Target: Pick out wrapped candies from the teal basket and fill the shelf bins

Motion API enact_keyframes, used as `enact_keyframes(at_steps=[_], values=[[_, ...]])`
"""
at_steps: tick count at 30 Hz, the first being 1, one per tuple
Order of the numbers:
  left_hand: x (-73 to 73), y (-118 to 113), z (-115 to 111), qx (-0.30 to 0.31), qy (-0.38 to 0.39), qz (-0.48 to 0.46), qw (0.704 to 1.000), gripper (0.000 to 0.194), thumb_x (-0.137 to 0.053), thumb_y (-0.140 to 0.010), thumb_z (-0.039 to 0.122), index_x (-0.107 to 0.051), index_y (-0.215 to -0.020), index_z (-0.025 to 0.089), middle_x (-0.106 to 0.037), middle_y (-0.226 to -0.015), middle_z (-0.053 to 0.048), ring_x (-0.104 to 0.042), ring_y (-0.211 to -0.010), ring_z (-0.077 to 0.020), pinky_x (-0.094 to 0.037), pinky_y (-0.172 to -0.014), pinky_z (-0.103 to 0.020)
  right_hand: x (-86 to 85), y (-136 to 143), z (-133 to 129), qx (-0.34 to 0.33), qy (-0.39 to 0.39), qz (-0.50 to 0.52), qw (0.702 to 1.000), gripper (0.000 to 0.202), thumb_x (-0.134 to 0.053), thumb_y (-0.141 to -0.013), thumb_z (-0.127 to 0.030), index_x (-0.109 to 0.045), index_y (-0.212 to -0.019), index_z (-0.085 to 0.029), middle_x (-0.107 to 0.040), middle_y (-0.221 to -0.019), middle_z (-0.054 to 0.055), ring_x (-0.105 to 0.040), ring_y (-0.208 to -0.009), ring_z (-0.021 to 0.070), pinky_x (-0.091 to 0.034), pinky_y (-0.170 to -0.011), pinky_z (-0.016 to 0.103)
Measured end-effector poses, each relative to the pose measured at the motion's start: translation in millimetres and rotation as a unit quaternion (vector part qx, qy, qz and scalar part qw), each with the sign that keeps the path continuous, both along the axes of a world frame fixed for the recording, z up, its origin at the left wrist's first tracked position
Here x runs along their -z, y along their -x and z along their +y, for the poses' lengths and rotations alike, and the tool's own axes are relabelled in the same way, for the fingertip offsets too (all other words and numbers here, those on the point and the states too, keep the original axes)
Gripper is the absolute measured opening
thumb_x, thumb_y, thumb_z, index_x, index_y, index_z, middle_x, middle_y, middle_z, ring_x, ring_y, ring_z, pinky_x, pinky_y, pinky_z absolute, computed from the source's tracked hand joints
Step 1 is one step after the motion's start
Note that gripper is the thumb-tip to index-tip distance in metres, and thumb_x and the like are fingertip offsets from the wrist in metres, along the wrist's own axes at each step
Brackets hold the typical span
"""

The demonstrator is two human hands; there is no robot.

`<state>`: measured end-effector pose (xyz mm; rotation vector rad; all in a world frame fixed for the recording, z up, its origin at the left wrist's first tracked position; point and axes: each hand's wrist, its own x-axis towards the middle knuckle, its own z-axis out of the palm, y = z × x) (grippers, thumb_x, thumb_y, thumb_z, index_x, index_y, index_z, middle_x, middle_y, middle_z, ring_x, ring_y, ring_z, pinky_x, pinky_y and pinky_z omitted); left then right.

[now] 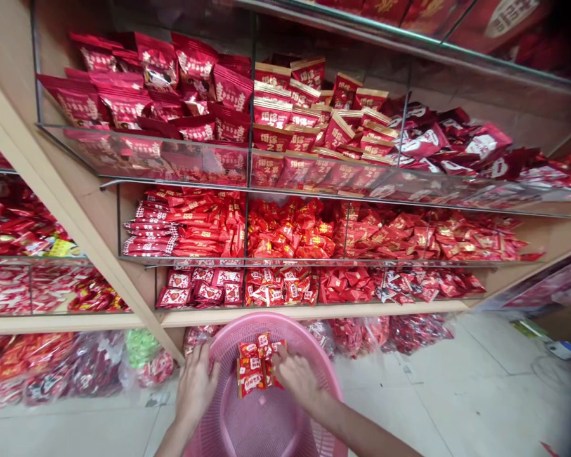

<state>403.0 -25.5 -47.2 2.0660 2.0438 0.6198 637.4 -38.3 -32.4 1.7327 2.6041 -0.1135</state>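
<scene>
A pink plastic basket with perforated sides is below me, in front of the shelves. Several small red and orange candy packets with white lettering lie in it, grouped toward its far side. My left hand holds the basket's left rim, its thumb on the inner side. Inside the basket, my right hand has its fingers curled at the right edge of the packets. They seem closed on a red packet, though the hand partly covers it.
Wooden shelves with clear dividers hold red wrapped sweets in several rows. Below the lowest board, plastic bags of sweets rest on the tiled floor. More bags lie at left. A slanted wooden post separates the shelf units.
</scene>
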Motion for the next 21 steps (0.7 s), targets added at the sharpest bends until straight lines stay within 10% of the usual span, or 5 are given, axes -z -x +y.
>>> enact_keyframes(at_steps=[8,21], values=[[-1.1,-0.9,-0.6,0.002,0.01,0.013,1.0,0.04,-0.035,-0.082,0.024,-0.046,-0.12,0.015,-0.051,-0.12,-0.011,-0.048,-0.112,-0.0239,-0.039,-0.094,-0.04,-85.0,-33.6,71.5,0.228,-0.081,-0.007,0.97,0.023,-0.033,-0.091,-0.028,-0.051,-0.101,-0.017,-0.058,-0.097,0.01,-0.061,-0.081,0.0166,-0.044,-0.063,0.024],[-0.3,0.1,0.2,0.006,-0.008,-0.018,1.0,0.039,-0.038,-0.081,0.023,-0.046,-0.119,0.018,-0.054,-0.117,-0.009,-0.049,-0.111,-0.0231,-0.037,-0.096,-0.041,-93.5,-42.9,100.3,0.265,-0.081,-0.045,0.96,0.026,-0.031,-0.089,-0.013,-0.056,-0.097,-0.014,-0.062,-0.09,0.012,-0.065,-0.075,0.0187,-0.042,-0.057,0.024]])
